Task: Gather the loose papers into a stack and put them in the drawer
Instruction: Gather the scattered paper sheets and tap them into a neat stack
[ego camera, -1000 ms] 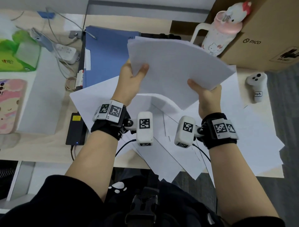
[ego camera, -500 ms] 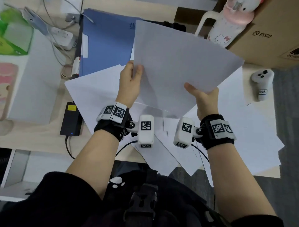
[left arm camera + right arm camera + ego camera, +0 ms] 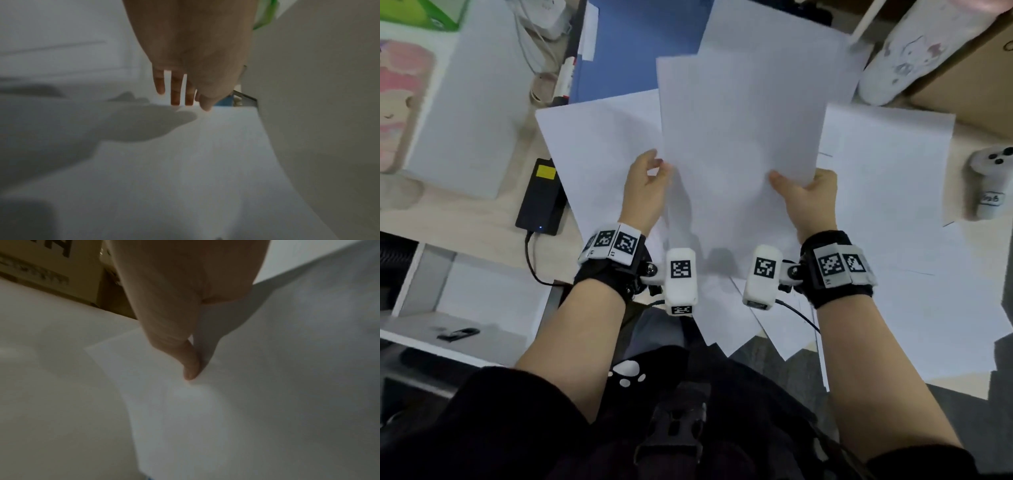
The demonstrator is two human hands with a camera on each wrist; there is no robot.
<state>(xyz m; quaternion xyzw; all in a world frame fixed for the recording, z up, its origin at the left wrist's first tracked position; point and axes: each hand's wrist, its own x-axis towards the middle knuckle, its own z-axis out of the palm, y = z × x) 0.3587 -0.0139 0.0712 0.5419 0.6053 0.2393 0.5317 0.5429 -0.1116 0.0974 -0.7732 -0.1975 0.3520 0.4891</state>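
both hands on paper stack (image 3: 739, 137): right hand (image 3: 810, 202) pinches, left hand (image 3: 645, 192) flat against edge

You look straight down on a pale wooden desk (image 3: 465, 219) in soft, even indoor light, with faint, blurred shadows. A brown cardboard box (image 3: 979, 85) crowds the far right corner, and a black power brick (image 3: 541, 195) lies near the left edge. Below that edge sits a white unit (image 3: 482, 301) — dark grey floor (image 3: 969, 421) shows at lower right.
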